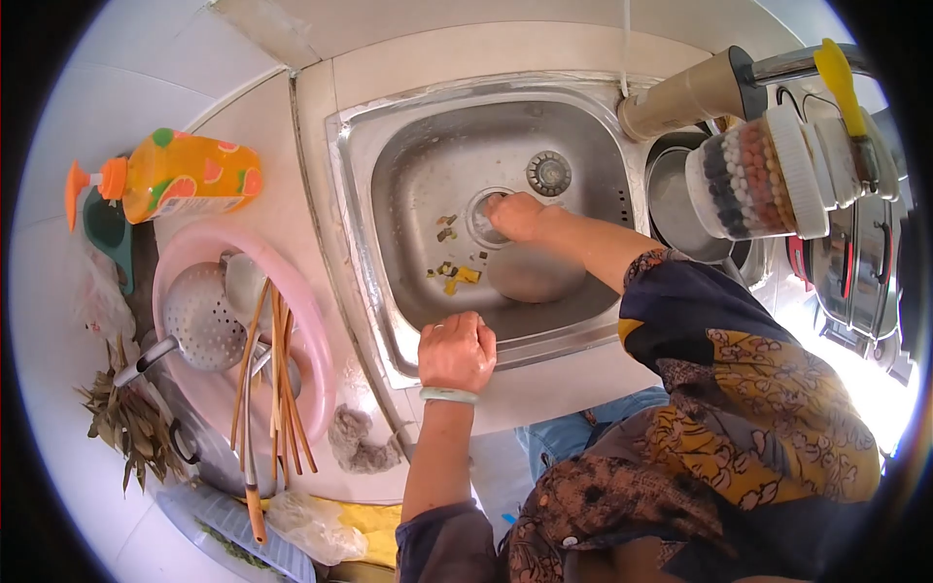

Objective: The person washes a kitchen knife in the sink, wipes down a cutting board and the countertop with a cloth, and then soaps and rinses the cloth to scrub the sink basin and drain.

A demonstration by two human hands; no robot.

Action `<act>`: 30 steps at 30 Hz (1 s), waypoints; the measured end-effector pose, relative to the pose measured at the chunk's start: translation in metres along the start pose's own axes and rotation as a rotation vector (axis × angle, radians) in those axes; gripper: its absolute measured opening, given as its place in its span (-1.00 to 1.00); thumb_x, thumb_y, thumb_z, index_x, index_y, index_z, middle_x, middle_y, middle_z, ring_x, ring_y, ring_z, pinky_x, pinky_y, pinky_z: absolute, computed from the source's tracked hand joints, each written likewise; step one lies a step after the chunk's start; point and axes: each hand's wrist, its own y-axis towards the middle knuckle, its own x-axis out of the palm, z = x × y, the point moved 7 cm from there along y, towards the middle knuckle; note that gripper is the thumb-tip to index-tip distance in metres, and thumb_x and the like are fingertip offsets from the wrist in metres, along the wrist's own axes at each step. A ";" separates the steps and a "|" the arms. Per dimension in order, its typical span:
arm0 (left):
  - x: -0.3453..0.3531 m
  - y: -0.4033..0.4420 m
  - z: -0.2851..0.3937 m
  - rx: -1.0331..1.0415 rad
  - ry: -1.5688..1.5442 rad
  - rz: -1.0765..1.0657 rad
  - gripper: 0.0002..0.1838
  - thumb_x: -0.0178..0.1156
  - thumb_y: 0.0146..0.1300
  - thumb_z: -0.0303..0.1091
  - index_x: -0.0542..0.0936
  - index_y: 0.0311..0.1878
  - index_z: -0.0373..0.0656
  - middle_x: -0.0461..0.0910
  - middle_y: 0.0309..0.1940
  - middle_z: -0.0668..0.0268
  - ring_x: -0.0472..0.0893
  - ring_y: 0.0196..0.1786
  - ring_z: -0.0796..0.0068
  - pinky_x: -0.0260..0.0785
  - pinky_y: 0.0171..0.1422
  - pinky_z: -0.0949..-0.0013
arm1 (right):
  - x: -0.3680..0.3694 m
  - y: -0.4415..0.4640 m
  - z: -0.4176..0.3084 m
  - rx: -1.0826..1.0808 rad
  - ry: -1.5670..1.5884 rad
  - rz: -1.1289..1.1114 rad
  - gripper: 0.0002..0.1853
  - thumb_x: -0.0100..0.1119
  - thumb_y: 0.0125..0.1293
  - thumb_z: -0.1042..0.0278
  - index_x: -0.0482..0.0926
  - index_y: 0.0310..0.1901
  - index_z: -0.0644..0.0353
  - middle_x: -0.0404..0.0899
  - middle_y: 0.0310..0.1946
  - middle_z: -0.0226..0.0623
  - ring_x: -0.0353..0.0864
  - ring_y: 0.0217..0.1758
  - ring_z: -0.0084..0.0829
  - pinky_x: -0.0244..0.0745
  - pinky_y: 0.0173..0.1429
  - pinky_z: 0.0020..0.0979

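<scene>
My right hand reaches down into the round drain opening of the steel sink. Its fingers are bent together at the hole, and whatever they pinch is hidden. Just beyond it, a drain strainer lies on the sink floor. Yellow and dark food scraps are scattered to the left of the drain. My left hand, curled into a fist with a pale bangle at the wrist, rests at the sink's front rim. No object shows in it.
Left of the sink stands a pink basin with a perforated ladle and several chopsticks. An orange soap bottle lies behind it in view. A grey scouring pad sits nearby. On the right are jars and pans.
</scene>
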 end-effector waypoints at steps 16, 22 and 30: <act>-0.003 0.001 0.000 -0.005 -0.013 0.013 -0.95 0.18 0.07 -0.42 0.54 -0.48 -0.11 0.58 -0.55 0.27 0.56 -0.47 0.21 0.38 -0.23 0.21 | -0.007 -0.005 0.024 0.245 0.820 0.027 -0.79 0.24 0.16 0.52 0.56 -0.16 0.35 0.64 -0.30 -0.16 0.64 -0.29 -0.35 0.51 -0.31 -0.35; -0.003 0.000 0.000 0.003 -0.017 0.019 -0.95 0.19 0.06 -0.42 0.53 -0.48 -0.11 0.58 -0.54 0.27 0.57 -0.47 0.20 0.38 -0.23 0.21 | -0.031 -0.038 -0.012 0.367 1.902 -0.056 -0.84 0.22 0.26 0.49 0.55 -0.13 0.28 0.44 -0.46 -0.45 0.29 -0.52 -0.64 0.11 -0.51 -0.58; 0.001 -0.001 0.001 -0.003 0.004 0.003 -0.94 0.19 0.06 -0.42 0.53 -0.49 -0.10 0.58 -0.54 0.28 0.56 -0.46 0.20 0.37 -0.23 0.20 | -0.039 -0.030 -0.059 0.305 1.410 0.023 -0.78 0.06 0.37 0.44 0.57 0.00 0.28 0.59 -0.28 -0.31 0.61 -0.38 -0.54 0.45 -0.41 -0.48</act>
